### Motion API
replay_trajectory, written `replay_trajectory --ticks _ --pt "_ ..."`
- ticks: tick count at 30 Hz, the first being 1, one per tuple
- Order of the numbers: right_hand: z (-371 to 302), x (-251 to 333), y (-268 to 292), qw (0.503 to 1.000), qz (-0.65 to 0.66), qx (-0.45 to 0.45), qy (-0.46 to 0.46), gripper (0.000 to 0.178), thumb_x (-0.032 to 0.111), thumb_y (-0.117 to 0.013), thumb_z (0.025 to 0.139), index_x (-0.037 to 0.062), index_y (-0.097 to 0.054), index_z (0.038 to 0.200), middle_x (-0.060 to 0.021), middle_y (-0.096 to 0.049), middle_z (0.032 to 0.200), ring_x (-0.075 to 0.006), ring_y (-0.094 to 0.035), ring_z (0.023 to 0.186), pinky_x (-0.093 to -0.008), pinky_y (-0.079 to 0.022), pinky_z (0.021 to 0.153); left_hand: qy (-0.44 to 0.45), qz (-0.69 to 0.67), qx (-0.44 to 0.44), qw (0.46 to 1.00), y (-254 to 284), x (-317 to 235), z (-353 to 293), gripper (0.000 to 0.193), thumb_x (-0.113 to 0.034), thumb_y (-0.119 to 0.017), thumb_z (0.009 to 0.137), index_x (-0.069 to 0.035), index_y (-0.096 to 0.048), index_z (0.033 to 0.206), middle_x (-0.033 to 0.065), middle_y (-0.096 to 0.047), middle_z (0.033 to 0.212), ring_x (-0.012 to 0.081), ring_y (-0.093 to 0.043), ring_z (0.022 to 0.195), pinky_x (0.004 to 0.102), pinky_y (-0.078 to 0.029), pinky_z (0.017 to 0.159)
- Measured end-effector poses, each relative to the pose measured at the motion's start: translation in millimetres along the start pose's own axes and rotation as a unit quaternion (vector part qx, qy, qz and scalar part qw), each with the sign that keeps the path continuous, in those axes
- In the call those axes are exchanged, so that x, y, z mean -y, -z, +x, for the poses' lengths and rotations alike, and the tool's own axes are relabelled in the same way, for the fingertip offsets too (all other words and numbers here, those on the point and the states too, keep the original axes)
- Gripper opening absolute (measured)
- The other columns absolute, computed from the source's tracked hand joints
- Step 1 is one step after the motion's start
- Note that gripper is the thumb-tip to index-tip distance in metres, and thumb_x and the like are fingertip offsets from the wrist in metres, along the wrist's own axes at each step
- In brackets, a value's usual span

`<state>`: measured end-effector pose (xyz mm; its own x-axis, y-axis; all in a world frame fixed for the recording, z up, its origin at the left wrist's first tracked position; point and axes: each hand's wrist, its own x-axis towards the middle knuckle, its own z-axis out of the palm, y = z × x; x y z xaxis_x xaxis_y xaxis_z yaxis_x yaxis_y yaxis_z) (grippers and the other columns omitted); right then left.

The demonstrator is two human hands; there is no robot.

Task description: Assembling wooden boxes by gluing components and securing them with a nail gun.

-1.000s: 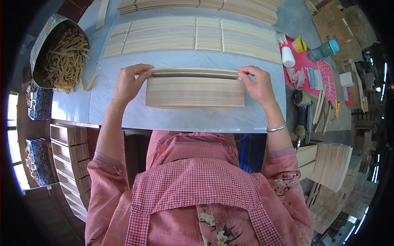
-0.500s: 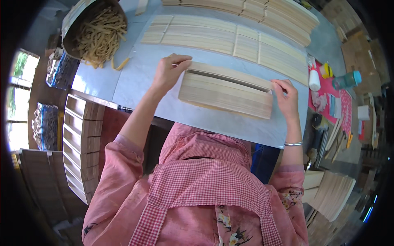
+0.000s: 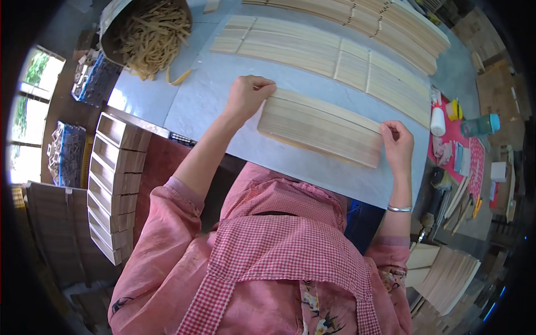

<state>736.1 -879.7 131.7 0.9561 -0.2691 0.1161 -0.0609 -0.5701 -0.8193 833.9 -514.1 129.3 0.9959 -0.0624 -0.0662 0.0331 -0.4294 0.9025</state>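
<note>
Pinching the far left corner of a pale wooden box (image 3: 321, 131), your left hand (image 3: 250, 99) is closed down to thumb and fingertips. Your right hand (image 3: 397, 146), fingers curled, meets the box's far right corner; cannot tell whether it grips there or only touches. Box lies on the grey-white table (image 3: 192, 103) in front of you, askew, left end farther off. Your right wrist carries a silver bangle (image 3: 399, 209).

Just beyond the box: a flat wooden panel (image 3: 298, 47), crossed by narrow bands. Farther: a stack of slatted wood (image 3: 402, 30). Far left: an open container (image 3: 114, 39) full of tan strips (image 3: 153, 42), one curling onto the table. Off to your right: white bottle (image 3: 438, 123), yellow tub (image 3: 453, 110), teal bottle (image 3: 479, 126). Low left, beside the table: a row of open wooden trays (image 3: 114, 187).
</note>
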Motion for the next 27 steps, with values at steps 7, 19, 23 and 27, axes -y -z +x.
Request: replay_trajectory --ticks 7,19,23,27 --pt "-10.1 -2.0 -5.8 0.999 -0.008 -0.039 -0.002 0.016 0.008 -0.063 0.092 -0.0034 -0.070 0.099 -0.0064 -0.069 0.081 -0.0152 -0.057 0.068 -0.0279 -0.049 0.067 0.007 -0.051 -0.003 0.999 2.8 2.7 -5.0 0.021 -0.010 -0.069 0.088 0.004 -0.075 0.102 0.0093 -0.073 0.089 0.0157 -0.064 0.077 0.0268 -0.052 0.072" --pt "-45.1 17.2 -6.4 0.993 -0.096 -0.069 -0.008 0.015 0.005 -0.064 0.092 -0.0029 -0.069 0.102 -0.0081 -0.070 0.087 -0.0163 -0.060 0.070 -0.0287 -0.050 0.066 0.034 -0.001 0.000 0.999 8.0 -5.1 -27.9 0.023 -0.010 -0.066 0.092 0.006 -0.073 0.107 0.0113 -0.071 0.098 0.0161 -0.063 0.085 0.0256 -0.053 0.079" --pt "-45.7 17.3 -9.0 0.988 -0.127 -0.078 0.033 0.013 0.004 -0.064 0.090 -0.0023 -0.068 0.100 -0.0092 -0.069 0.087 -0.0181 -0.059 0.068 -0.0302 -0.050 0.065 0.034 0.010 0.003 0.999 7.3 -4.2 -28.7 0.023 -0.010 -0.065 0.093 0.007 -0.072 0.108 0.0118 -0.070 0.101 0.0166 -0.063 0.087 0.0260 -0.054 0.082" --pt "-45.4 18.9 -10.3 0.986 -0.144 -0.078 0.039 0.011 0.003 -0.065 0.089 -0.0016 -0.068 0.098 -0.0100 -0.068 0.087 -0.0197 -0.059 0.067 -0.0311 -0.050 0.064 0.019 -0.004 -0.012 1.000 5.8 -2.6 -30.3 0.023 -0.008 -0.065 0.092 0.008 -0.073 0.106 0.0106 -0.070 0.096 0.0159 -0.061 0.084 0.0261 -0.051 0.078"
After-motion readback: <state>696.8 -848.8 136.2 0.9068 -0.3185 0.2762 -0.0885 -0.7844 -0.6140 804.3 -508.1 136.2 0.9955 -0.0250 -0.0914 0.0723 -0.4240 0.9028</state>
